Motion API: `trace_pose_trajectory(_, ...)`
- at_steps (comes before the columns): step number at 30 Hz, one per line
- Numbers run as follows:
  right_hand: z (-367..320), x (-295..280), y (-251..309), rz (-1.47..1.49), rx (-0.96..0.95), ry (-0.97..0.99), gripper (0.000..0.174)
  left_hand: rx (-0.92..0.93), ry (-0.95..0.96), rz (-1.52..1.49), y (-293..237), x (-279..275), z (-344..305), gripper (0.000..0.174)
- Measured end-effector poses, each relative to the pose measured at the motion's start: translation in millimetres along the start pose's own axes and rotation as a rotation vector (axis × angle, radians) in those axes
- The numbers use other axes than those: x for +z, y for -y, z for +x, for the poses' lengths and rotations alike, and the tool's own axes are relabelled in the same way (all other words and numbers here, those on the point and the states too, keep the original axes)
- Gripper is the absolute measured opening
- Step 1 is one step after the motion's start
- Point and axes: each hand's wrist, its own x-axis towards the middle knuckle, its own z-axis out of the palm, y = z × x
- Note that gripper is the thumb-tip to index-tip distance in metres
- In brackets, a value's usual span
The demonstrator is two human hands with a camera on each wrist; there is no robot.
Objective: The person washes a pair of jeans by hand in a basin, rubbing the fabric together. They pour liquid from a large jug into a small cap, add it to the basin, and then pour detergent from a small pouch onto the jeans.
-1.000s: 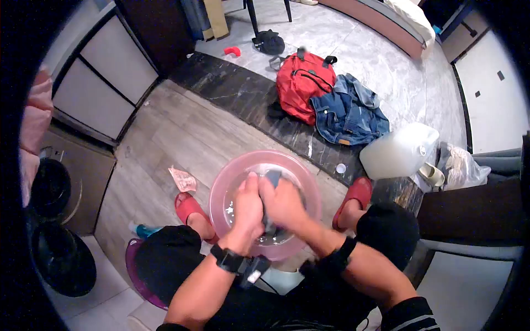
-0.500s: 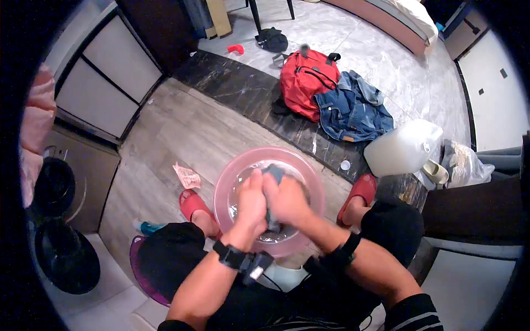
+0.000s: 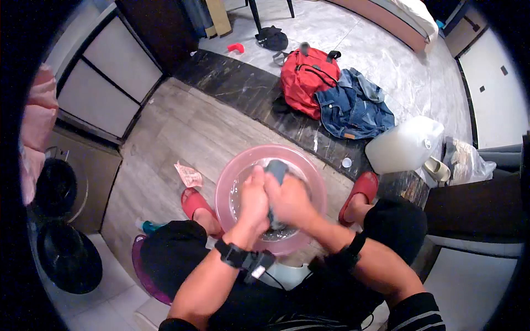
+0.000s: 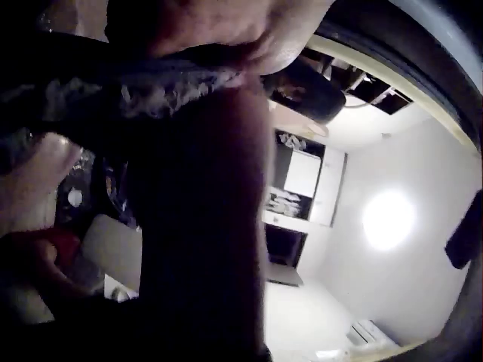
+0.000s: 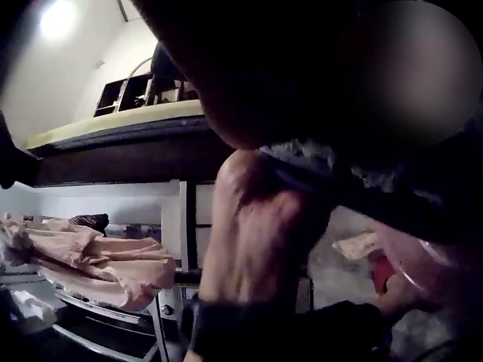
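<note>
Over the pink basin (image 3: 222, 193), both hands are pressed together around a wet blue-grey cloth (image 3: 276, 167). My left hand (image 3: 253, 203) grips it from the left side, thumb uppermost. Against it from the right, my right hand (image 3: 292, 202) holds the same cloth, its outline blurred. One end of the cloth pokes out beyond the fingers, and more of it hangs below between the palms. White suds cling to the cloth (image 4: 151, 94) in the left wrist view. Water shows in the basin beneath; most of the fingers are hidden behind the hands.
Red slippers (image 3: 194, 203) on the feet flank the basin. A crumpled pink paper (image 3: 188, 176) lies left of it. Beyond, on the raised floor, are a red backpack (image 3: 310, 83), a denim jacket (image 3: 356, 107) and a white plastic jug (image 3: 406, 146).
The hands keep rubbing against each other over the basin with the cloth between them. More of its far end shows now. The head view has shifted slightly.
</note>
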Motion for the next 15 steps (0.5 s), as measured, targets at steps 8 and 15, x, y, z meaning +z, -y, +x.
trace_pose_trajectory(8,0.3,-8.0,8.1,0.004,-0.062,-0.030,0.043,-0.042,0.025,-0.026,-12.1,10.5,-18.2,0.036)
trace_pose_trajectory(15,-13.9,6.3,4.4,0.123,-0.159,-0.082,0.046,-0.035,0.032,0.087,-19.9,2.1,-14.6,0.039)
